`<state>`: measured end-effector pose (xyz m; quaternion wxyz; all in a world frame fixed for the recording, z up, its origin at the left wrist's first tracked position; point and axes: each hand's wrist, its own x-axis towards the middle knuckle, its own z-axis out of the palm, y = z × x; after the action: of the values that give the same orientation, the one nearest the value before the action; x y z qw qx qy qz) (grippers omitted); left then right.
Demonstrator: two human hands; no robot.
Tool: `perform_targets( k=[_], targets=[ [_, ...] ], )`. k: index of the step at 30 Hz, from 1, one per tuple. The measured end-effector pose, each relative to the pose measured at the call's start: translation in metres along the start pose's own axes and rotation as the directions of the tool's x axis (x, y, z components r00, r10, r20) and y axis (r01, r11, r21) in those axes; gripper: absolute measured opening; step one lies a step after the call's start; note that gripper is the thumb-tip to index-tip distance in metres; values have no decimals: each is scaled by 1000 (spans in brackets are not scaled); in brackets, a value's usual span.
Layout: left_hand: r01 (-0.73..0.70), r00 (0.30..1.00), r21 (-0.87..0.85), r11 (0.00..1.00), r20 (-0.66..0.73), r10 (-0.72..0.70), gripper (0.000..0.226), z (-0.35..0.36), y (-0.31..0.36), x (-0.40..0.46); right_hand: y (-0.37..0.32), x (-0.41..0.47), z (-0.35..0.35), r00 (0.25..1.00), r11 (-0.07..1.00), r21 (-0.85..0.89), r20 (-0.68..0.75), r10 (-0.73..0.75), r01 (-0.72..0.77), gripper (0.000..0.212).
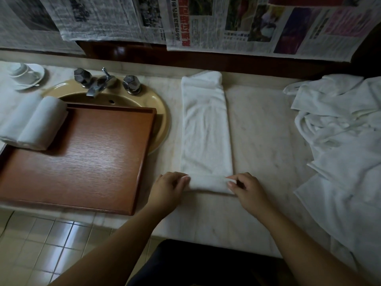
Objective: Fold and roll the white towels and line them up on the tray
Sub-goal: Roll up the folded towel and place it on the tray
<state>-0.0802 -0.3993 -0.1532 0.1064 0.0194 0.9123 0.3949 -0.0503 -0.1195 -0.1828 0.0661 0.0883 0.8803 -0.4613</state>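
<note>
left hand and right hand pinch the rolled near end of the folded towel on the tabletop; two rolled towels lie on the tray

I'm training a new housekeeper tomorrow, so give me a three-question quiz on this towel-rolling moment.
1. True or false: the folded towel on the counter is already fully rolled.
2. How many rolled towels lie on the wooden tray? A) none B) two C) four
3. Which end of the towel do the left hand and right hand grip?

Key: 1 false, only the near end is rolled. 2 B. 3 The near end.
</note>
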Motion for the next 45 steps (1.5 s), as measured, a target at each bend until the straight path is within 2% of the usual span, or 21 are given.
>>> perform_targets(
  k=[2, 3, 4, 6, 8, 10, 12, 14, 16, 18, 22, 25, 27, 29, 31, 33, 35, 37, 39, 41, 45],
  targets=[
    [160, 987, -183, 970, 26, -157, 11, -1, 9, 7, -5, 6, 2, 995, 993, 72, -21, 98, -96, 12],
    [196, 981, -214, 957, 41, -192, 14, 0, 13, 10, -8, 7, 3, 993, 991, 75, -26, 116, -114, 15],
    [167, 986, -134, 977, 28, -164, 13, 1, 13, 12, -9, 7, 4, 995, 995, 29, -32, 95, -94, 17],
    [2, 999, 175, 985, -53, 7, 12, 3, 10, 12, -10, 3, 2, 998, 996, -89, -67, 13, -19, 21],
    [-172, 969, 361, 917, -104, 222, 20, 6, 3, 7, -13, -6, -2, 983, 982, -152, -125, -134, 114, 19],
    [-324, 914, 444, 836, -82, 398, 29, 3, -5, 1, -13, -17, -8, 934, 908, -291, -102, -343, 302, 16],
    [-446, 862, 496, 745, 13, 507, 40, -1, -13, -1, -7, -23, -11, 886, 819, -393, -22, -463, 418, 24],
    [-520, 822, 504, 690, 74, 565, 44, -5, -18, 2, 1, -20, -15, 864, 769, -442, 31, -502, 462, 33],
    [-541, 816, 490, 683, 111, 567, 44, -8, -21, 7, 6, -13, -18, 868, 777, -424, 46, -495, 466, 35],
    [-492, 857, 463, 737, 112, 502, 40, -8, -22, 11, 6, -4, -18, 893, 833, -347, 34, -449, 432, 34],
    [-247, 969, 304, 920, 61, 240, 38, -5, -5, 23, 0, 13, -10, 967, 963, -137, -67, -245, 234, 39],
    [-15, 1000, 54, 998, -4, 15, 26, -5, 16, 25, 0, 27, -2, 992, 993, -82, -89, -89, 82, 28],
    [227, 972, -257, 940, 0, -234, 22, -5, 27, 28, -2, 32, 1, 993, 999, -39, -119, -25, 21, 13],
    [342, 934, -382, 858, 38, -355, 28, -3, 31, 35, -8, 35, 0, 985, 1000, 3, -172, -20, 21, 7],
    [251, 961, -189, 949, -67, -267, 18, -2, 30, 41, -12, 33, -3, 963, 985, -110, -221, -152, 131, 8],
    [19, 982, 135, 991, -189, 7, 14, 0, 25, 39, -12, 25, -7, 895, 893, -352, -242, -376, 280, 3],
    [-256, 916, 338, 906, -216, 339, 15, 2, 15, 33, -9, 16, -11, 831, 790, -489, -206, -516, 369, 13],
    [-436, 847, 392, 810, -125, 517, 20, 0, 2, 27, -1, 9, -14, 812, 735, -531, -138, -567, 422, 29],
    [-517, 818, 421, 745, -11, 575, 33, -3, -10, 26, 4, 6, -17, 820, 719, -540, -88, -566, 438, 35],
    [-528, 823, 413, 742, 32, 568, 37, -7, -16, 27, 6, 5, -18, 845, 744, -516, -68, -530, 425, 37],
    [-400, 911, 301, 866, 25, 412, 36, -9, -10, 23, 9, 7, -15, 922, 868, -353, -39, -385, 348, 43]
  ],
)
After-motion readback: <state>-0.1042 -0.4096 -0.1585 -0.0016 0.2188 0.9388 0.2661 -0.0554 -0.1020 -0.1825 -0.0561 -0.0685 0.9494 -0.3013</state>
